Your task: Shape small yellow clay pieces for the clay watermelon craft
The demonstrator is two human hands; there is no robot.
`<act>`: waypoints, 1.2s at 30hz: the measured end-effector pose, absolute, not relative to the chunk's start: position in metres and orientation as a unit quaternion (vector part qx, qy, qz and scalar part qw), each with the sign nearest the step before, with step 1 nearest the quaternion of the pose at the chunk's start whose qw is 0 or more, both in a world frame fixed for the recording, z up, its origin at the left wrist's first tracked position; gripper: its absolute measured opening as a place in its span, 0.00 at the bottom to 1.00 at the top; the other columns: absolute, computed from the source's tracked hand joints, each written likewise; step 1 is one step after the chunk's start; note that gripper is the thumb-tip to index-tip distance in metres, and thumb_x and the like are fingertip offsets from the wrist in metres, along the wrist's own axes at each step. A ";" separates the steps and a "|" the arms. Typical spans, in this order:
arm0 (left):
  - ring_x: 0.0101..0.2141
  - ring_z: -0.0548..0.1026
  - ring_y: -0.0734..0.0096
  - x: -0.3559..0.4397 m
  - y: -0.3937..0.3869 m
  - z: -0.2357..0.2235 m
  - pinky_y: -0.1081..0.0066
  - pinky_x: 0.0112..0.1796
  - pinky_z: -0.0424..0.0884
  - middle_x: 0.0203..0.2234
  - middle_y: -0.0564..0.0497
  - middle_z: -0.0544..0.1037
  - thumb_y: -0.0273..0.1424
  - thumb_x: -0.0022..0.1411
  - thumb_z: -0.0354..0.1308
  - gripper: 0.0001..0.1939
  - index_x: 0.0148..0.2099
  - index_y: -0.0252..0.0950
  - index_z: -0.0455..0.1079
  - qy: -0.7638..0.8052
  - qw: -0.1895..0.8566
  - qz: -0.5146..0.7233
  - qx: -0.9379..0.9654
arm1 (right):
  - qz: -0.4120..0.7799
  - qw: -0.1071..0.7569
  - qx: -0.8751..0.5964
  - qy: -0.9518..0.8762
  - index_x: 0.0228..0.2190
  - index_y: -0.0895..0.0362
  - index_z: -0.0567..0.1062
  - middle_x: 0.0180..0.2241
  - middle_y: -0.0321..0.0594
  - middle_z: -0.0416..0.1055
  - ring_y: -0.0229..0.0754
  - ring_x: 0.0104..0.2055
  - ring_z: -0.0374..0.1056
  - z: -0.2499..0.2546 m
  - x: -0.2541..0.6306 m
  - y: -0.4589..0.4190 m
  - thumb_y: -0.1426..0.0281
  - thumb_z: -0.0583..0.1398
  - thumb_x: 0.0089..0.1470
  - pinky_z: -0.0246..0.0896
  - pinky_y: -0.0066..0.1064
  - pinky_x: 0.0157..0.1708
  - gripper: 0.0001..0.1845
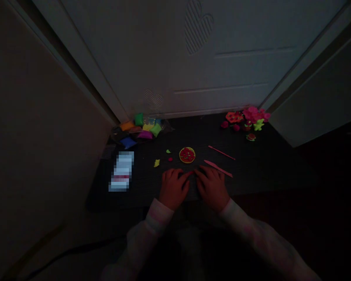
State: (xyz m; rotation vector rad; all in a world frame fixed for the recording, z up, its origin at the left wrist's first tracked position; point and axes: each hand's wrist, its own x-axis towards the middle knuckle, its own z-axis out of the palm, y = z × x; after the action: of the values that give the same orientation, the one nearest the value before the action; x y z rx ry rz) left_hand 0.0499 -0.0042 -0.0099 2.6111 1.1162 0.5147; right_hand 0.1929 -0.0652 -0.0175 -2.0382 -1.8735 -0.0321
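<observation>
Between my left hand (173, 189) and my right hand (213, 188), a thin strip of red clay (190, 172) lies low at the table, with the thumb and fingers of each hand closed on an end. Just beyond sits a round clay pizza (187, 155) with a yellow rim and a red top dotted with green. Left of it are a yellow clay lump (156, 163), a small red clay ball (170, 159) and a light green bit (168, 151). A pink plastic knife (218, 168) rests near my right fingers, with a thin pink stick tool (221, 152) behind it.
A dark table (128, 201) stands against a pale door. Packs of coloured clay (146, 134) lie at back left, with a lit phone (121, 171) in front. Several small clay figures (259, 125) and pink flower shapes (253, 114) stand at back right. The light is dim.
</observation>
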 end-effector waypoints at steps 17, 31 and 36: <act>0.42 0.63 0.61 0.051 -0.004 -0.010 0.60 0.43 0.60 0.39 0.46 0.71 0.31 0.58 0.50 0.14 0.46 0.39 0.68 0.380 0.124 0.168 0.901 | 0.000 0.181 -0.702 -0.688 0.45 0.56 0.70 0.49 0.47 0.66 0.48 0.48 0.59 -0.015 0.189 -0.067 0.71 0.51 0.54 0.46 0.42 0.45 0.17; 0.42 0.63 0.61 0.051 -0.004 -0.012 0.59 0.42 0.61 0.39 0.46 0.71 0.31 0.57 0.51 0.14 0.46 0.37 0.69 0.374 0.122 0.171 0.903 | 0.002 0.183 -0.697 -0.693 0.45 0.58 0.69 0.48 0.45 0.67 0.46 0.47 0.59 -0.016 0.187 -0.066 0.71 0.51 0.54 0.44 0.41 0.45 0.16; 0.42 0.63 0.61 0.051 -0.004 -0.010 0.59 0.42 0.61 0.39 0.46 0.71 0.31 0.57 0.51 0.13 0.45 0.36 0.69 0.374 0.120 0.173 0.903 | 0.004 0.182 -0.693 -0.697 0.45 0.58 0.69 0.48 0.45 0.67 0.46 0.47 0.59 -0.016 0.186 -0.067 0.71 0.51 0.54 0.44 0.41 0.45 0.17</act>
State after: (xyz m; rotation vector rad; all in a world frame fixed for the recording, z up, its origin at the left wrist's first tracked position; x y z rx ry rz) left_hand 0.0510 -0.0044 -0.0099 2.6406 1.0919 0.5063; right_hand 0.1859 -0.0668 -0.0156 -1.9565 -1.9682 0.0117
